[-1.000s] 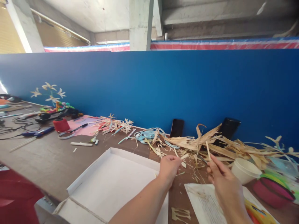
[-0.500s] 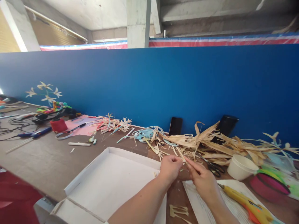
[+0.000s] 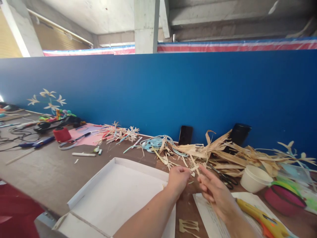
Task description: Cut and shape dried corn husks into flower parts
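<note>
Over the right edge of the white box lid (image 3: pixel 119 195), my left hand (image 3: pixel 179 178) is closed in a pinch on a small pale strip of husk (image 3: pixel 194 168). My right hand (image 3: pixel 216 191) is closed around a thin pale stick (image 3: pixel 192 160), which slants up past the fingers and shows again below the palm. The strip meets the stick between my two hands; whether it is wrapped round or only touching, I cannot tell. Dried corn husks (image 3: pixel 223 150) lie just beyond. Below the hands rests a cut piece of husk (image 3: pixel 188 226) with slits.
A yellow glue gun (image 3: pixel 262 216) lies on a printed sheet (image 3: pixel 205 211) at right. Nearby stand a white cup (image 3: pixel 256 178) and a pink container (image 3: pixel 283 200). Black scissors (image 3: pixel 229 180) lie behind my right hand. Husk flowers (image 3: pixel 123 132) and red thread (image 3: pixel 61 134) are left.
My right hand has turned and its fingers have loosened a little, showing more of the stick. The pale strip now lies across the stick more visibly. My left hand has barely moved.
</note>
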Tool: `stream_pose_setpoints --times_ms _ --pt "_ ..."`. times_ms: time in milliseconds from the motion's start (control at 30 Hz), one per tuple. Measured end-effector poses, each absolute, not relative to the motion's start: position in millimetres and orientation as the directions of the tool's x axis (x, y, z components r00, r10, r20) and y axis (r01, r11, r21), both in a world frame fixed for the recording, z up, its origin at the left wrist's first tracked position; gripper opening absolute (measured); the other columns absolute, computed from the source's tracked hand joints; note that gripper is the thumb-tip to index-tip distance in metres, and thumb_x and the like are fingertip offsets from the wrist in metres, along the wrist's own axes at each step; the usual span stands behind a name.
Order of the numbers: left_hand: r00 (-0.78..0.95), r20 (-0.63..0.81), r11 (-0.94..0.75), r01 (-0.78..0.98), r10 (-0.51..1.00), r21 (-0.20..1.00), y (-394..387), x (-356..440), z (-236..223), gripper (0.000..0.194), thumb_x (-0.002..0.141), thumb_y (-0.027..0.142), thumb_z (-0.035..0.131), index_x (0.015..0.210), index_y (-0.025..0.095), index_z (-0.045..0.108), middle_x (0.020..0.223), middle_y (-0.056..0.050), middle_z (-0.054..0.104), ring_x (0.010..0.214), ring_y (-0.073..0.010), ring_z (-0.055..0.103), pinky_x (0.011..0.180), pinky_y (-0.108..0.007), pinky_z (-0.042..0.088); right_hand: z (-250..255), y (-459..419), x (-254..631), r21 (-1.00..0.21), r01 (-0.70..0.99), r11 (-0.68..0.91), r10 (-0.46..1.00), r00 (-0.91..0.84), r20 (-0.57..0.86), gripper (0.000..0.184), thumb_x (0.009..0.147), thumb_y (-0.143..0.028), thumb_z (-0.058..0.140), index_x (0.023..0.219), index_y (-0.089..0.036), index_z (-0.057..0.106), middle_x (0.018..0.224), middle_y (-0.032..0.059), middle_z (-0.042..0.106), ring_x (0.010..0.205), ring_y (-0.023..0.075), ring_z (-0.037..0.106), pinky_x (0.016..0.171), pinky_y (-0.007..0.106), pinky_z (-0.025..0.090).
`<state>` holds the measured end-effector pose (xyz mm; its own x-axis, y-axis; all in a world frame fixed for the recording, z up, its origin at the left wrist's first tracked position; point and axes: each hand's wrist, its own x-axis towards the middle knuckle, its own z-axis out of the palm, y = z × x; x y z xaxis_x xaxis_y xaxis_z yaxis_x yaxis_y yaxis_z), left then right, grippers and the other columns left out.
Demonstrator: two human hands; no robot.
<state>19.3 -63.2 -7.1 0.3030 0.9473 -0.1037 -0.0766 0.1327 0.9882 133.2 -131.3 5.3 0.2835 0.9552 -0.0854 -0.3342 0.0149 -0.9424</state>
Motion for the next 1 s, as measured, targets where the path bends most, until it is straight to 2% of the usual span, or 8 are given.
stream_pose_setpoints --times_ms 200,300,400,467,567,667,767,1000 --pt "0.347 -0.051 0.08 -0.068 0.936 0.994 -66.8 20.7 -7.7 0.018 0.065 0.031 0.057 0.063 0.013 0.06 0.051 0.002 0.05 0.042 -0.006 0.039 0.042 -0.018 0.03 -0.8 -128.1 127.8 -0.975 -0.219 -0.048 0.943 0.311 -0.116 0.046 0.06 -0.037 0.072 0.102 -0.021 0.066 0.056 -0.0043 0.051 0.042 0.0046 0.035 0.033 0.014 0.019" --pt "0.326 -0.045 0.049 -0.003 0.944 0.999 -67.9 22.3 -9.1 0.014 0.064 0.027 0.055 0.061 0.014 0.059 0.048 0.003 0.048 0.041 -0.0063 0.038 0.042 -0.018 0.028 -6.0 -126.5 134.1 -0.998 -0.033 -0.052 0.916 0.397 -0.061 0.045 0.063 -0.041 0.068 0.104 -0.02 0.066 0.045 -0.007 0.045 0.036 0.0049 0.03 0.034 0.018 0.02" --pt "0.311 -0.028 0.023 0.019 0.95 1.0 -68.6 22.6 -8.5 0.011 0.062 0.024 0.053 0.059 0.014 0.059 0.049 0.003 0.048 0.043 -0.0069 0.039 0.043 -0.019 0.029 -9.5 -126.2 145.4 -0.993 0.109 -0.046 0.869 0.495 0.014 0.044 0.064 -0.039 0.067 0.104 -0.021 0.067 0.044 -0.0066 0.047 0.036 0.0062 0.032 0.035 0.02 0.024" --pt "0.312 -0.042 0.032 0.035 0.949 0.999 -67.6 20.7 -7.1 0.01 0.061 0.023 0.053 0.059 0.015 0.059 0.05 0.003 0.049 0.043 -0.0072 0.039 0.043 -0.019 0.03 -8.8 -127.0 154.2 -0.998 0.07 -0.001 0.81 0.586 0.04 0.046 0.064 -0.038 0.068 0.106 -0.021 0.066 0.051 -0.0048 0.053 0.04 0.0065 0.036 0.036 0.02 0.027" --pt "0.368 -0.1 0.047 0.148 0.924 0.988 -63.9 14.4 -6.5 0.01 0.06 0.023 0.053 0.058 0.015 0.059 0.048 0.003 0.048 0.042 -0.0078 0.038 0.042 -0.02 0.029 -1.9 -129.8 164.0 -0.975 -0.101 0.198 0.69 0.721 0.065 0.048 0.059 -0.036 0.072 0.105 -0.022 0.066 0.069 -0.0002 0.06 0.051 0.0073 0.045 0.037 0.018 0.031" --pt "0.458 -0.044 -0.117 0.315 0.888 0.942 -62.4 8.0 -8.3 0.013 0.061 0.022 0.052 0.054 0.016 0.06 0.049 0.001 0.052 0.045 -0.01 0.043 0.044 -0.021 0.03 7.7 -132.9 165.2 -0.911 -0.224 0.346 0.663 0.746 0.068 0.046 0.055 -0.03 0.075 0.099 -0.022 0.067 0.074 0.0015 0.059 0.055 0.0075 0.046 0.036 0.017 0.028" --pt "0.491 0.06 -0.304 0.435 0.869 0.848 -66.2 6.5 -9.5 0.016 0.062 0.018 0.05 0.054 0.018 0.063 0.057 -0.001 0.06 0.054 -0.0128 0.051 0.05 -0.021 0.034 14.4 -135.0 160.6 -0.894 -0.24 0.378 0.683 0.725 0.094 0.042 0.058 -0.028 0.075 0.099 -0.022 0.067 0.075 0.0013 0.057 0.055 0.0071 0.045 0.036 0.016 0.027" --pt "0.454 0.084 -0.411 0.694 0.887 0.591 -76.8 16.3 -13.2 0.02 0.068 0.023 0.049 0.056 0.018 0.064 0.058 -0.007 0.061 0.053 -0.0154 0.053 0.052 -0.023 0.035 16.1 -137.2 156.9 -0.9 -0.233 0.368 0.705 0.701 0.106 0.043 0.061 -0.03 0.073 0.102 -0.021 0.065 0.074 0.0008 0.057 0.055 0.0074 0.045 0.036 0.016 0.027"
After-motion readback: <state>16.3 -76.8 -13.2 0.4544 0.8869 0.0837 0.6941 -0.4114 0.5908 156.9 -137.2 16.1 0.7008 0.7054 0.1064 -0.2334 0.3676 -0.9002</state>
